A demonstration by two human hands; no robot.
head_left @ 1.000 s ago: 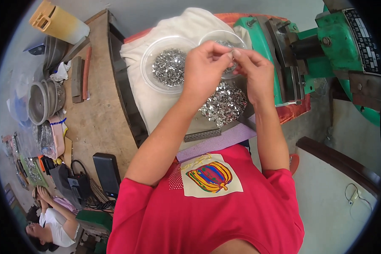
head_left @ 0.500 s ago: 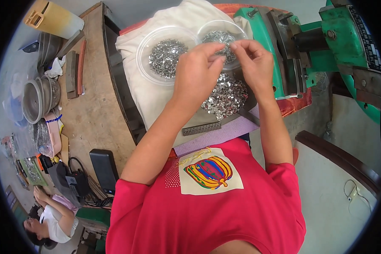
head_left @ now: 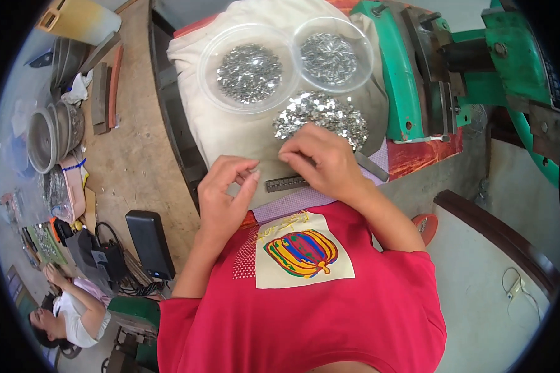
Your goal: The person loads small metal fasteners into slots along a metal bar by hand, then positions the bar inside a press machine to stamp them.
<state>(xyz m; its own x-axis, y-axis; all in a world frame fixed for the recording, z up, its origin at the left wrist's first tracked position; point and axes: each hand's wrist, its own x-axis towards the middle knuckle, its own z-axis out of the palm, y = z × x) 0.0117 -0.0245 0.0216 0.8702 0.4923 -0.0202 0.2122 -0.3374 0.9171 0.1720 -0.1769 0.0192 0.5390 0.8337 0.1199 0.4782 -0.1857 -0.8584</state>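
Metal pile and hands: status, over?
Left hand and right hand apart; contents unclear. Loose metal pile just beyond right hand, near edge partly hidden by it.

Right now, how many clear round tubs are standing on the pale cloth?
2: a larger tub on the left and a smaller tub beside it on the right.

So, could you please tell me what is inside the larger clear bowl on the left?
The larger clear bowl holds a heap of small, shiny silver-coloured pieces. Only the upper ones show; those beneath, and the bowl's floor under the heap, are covered.
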